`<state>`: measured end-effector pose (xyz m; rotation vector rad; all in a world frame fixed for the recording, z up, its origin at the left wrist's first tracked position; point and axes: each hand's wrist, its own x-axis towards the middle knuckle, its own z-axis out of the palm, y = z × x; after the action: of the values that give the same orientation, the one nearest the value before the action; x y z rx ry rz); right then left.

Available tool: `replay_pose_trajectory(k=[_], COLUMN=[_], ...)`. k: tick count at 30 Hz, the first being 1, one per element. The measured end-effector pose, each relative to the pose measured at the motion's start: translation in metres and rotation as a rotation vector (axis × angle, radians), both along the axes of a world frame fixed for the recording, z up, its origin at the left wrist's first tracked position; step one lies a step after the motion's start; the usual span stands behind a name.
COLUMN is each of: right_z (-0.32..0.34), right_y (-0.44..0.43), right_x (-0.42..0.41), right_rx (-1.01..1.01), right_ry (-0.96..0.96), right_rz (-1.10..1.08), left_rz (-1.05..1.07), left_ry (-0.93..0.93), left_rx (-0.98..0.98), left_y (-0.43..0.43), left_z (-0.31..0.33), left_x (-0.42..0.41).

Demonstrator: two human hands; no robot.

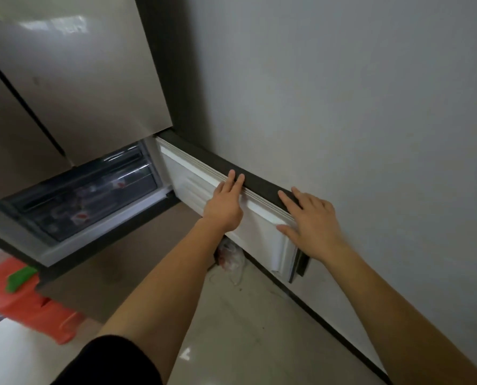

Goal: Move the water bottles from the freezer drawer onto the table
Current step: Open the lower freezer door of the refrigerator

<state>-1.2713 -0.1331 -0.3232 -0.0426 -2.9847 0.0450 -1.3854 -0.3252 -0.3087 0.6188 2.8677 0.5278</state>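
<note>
Far left, on the floor: one orange plastic stool (28, 304), one green item (20, 277) on top. Next, one freezer drawer (148, 176) seated in the open compartment. Water bottles (80, 217) inside behind its clear front, two red labels visible, exact count unreadable. One freezer door (259, 226) swung open against the wall (343, 107). Two hands on its top edge, neither gripping: left hand (224, 207) flat, fingers straight and together; right hand (312, 226) flat, fingers spread. One plastic bag (230, 257) on the floor under the door.

Dim indoor light, soft glare on the fridge door (65, 26), wide-angle bending at edges, slight blur
</note>
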Motion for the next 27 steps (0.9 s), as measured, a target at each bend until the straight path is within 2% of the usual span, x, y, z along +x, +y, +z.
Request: replay_pose_trajectory(k=[3,6,8,12,14,17,21,25,27], right_z=[0.003,0.005,0.007,0.006,0.006,0.004,-0.01,-0.04,-0.055], right_y=[0.005,-0.001,-0.013,-0.05,-0.077,-0.127,-0.196,-0.262,-0.29], right_x=[-0.006,-0.01,-0.014,-0.03,-0.048,-0.081,-0.132,-0.191,-0.219], right_rx=[0.002,-0.028,-0.075,-0.044,-0.053,-0.13,-0.387,-0.713,-0.918], right_ry=[-0.058,-0.099,-0.051,0.14,0.203,0.179,0.065,-0.179,-0.309], right_rz=[-0.006,-0.038,-0.053,0.06,0.143,0.241,0.279,0.211,0.127], left_rz=[-0.021,-0.042,-0.037,0.04,0.095,0.231,0.422,0.619,0.72], left_ry=[-0.006,-0.019,0.043,0.234,0.269,0.253,0.082,-0.096,-0.143], left_rx=[-0.003,0.096,0.153,0.065,0.029,-0.02,0.019,0.198,0.356], left_y=[-0.001,-0.012,-0.023,-0.068,-0.104,-0.164,-0.245,-0.317,-0.342], left_z=[0.0,0.001,0.0,-0.016,-0.027,-0.039,-0.055,-0.07,-0.075], left_x=[-0.003,-0.005,-0.005,-0.006,-0.007,-0.016,-0.035,-0.065,-0.082])
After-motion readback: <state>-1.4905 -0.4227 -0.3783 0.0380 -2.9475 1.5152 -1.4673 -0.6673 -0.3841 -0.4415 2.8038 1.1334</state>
